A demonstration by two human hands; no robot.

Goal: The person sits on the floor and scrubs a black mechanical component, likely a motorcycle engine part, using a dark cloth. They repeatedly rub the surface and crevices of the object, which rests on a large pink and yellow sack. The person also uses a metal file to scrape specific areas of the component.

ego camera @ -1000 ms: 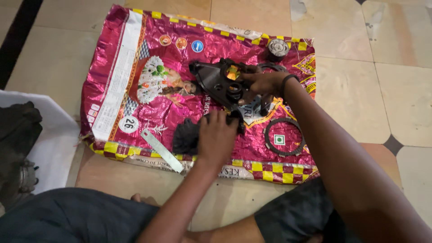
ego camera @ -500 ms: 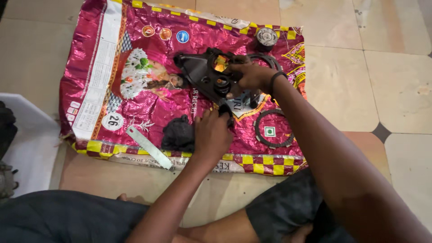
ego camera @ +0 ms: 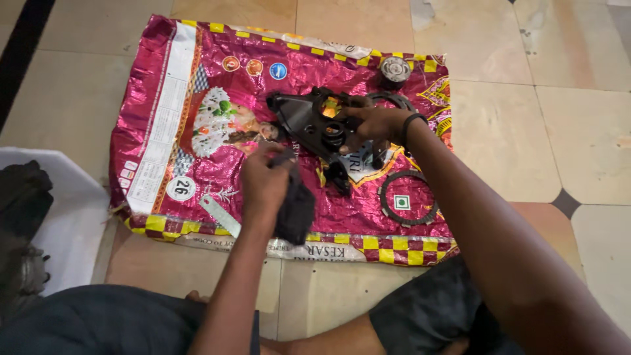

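Greasy cover could slip from my grasp.
My right hand (ego camera: 371,125) clamps the black engine cover (ego camera: 315,125); left hand (ego camera: 263,184), at seven o'clock, bunches a dark rag (ego camera: 296,207) that may snag.

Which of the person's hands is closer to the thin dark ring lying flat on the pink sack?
The right hand, gripping the black metal bracket just above the ring. The left hand, holding a dark cloth, sits farther left.

That pink sack (ego camera: 197,131) is shiny woven plastic, crinkly all over. The bracket (ego camera: 309,121) looks like matt black metal, the rag (ego camera: 296,207) soft dark cloth, floor tiles (ego camera: 578,131) smooth with dull sheen.
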